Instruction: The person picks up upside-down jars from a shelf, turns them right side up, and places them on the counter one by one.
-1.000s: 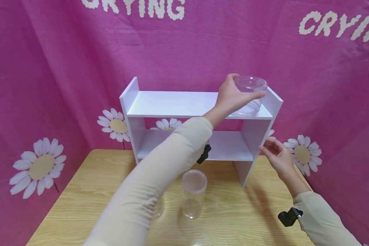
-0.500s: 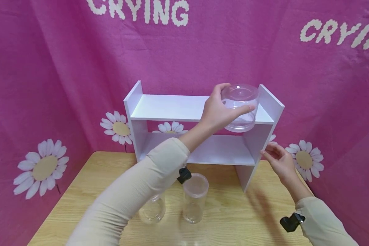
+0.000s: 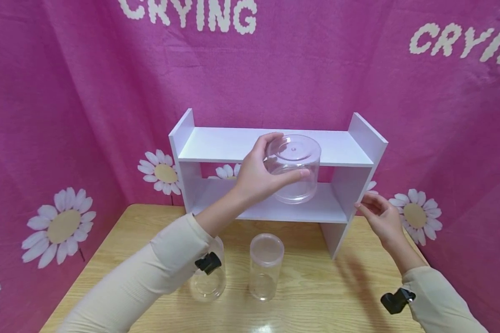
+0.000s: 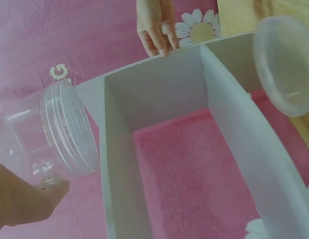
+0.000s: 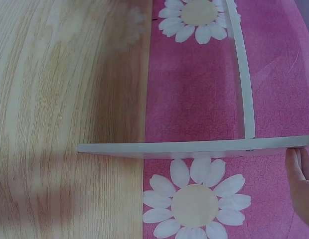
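Note:
My left hand [image 3: 260, 173] grips a wide clear plastic jar [image 3: 296, 185] in front of the white two-tier shelf [image 3: 221, 143]. Its thumb lies across the near side and its fingers go round the far left side. The jar's ridged end points down, and its smooth round base faces up. In the left wrist view the jar [image 4: 70, 129] appears at the left, with the thumb against it. My right hand [image 3: 381, 217] has its fingertips at the outer face of the shelf's right side panel [image 3: 350, 199], fingers loosely bent and nothing held.
On the wooden table [image 3: 308, 286], a tall clear jar [image 3: 264, 273] stands in front of the shelf. Left of it another clear jar [image 3: 210, 284] is partly covered by my left sleeve. A pink cloth with daisies [image 3: 58, 226] hangs behind and at both sides.
My left hand has carried the wide jar from the top board's right end, leftward, down and toward me, out in front of the shelf. The right hand has stayed at the side panel.

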Tool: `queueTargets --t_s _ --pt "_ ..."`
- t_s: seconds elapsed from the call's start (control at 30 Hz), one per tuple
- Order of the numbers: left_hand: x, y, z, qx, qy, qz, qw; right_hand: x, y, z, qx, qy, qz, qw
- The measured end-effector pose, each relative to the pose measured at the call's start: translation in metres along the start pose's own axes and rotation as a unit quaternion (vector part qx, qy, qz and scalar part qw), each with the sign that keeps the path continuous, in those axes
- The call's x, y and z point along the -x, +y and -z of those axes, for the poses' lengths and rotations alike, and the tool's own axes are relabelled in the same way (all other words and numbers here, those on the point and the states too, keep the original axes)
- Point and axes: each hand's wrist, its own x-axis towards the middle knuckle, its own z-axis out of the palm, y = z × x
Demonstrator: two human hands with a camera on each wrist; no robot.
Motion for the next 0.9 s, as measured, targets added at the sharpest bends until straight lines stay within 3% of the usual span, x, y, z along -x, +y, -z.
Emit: queueTargets --t_s 0.3,0.4,0.5,0.63,0.7,0.9 --pt "0.022 -0.02 0.015 0.001 -0.012 0.023 0.9997 0.002 -0.002 0.003 -0.014 0.007 -0.011 1.0" --pt "0.025 -0.026 0.017 -0.001 -0.01 0.032 0.9994 0.004 -0.006 0.001 -0.057 0.034 -0.002 0.998" --pt "0.027 -0.032 0.02 0.005 -0.008 0.036 0.9993 0.006 -0.014 -0.004 -0.084 0.088 0.016 0.993" --pt "0.03 -0.038 0.026 0.015 -0.006 0.04 0.9991 0.011 -0.033 -0.01 -0.043 0.161 0.071 0.984" --pt "0.032 -0.041 0.028 0.017 -0.006 0.043 0.9989 0.016 -0.044 -0.014 -0.009 0.177 0.115 0.977" --pt "0.036 -0.046 0.032 0.006 -0.007 0.045 0.9989 0.027 -0.071 -0.032 0.034 0.145 0.274 0.95"
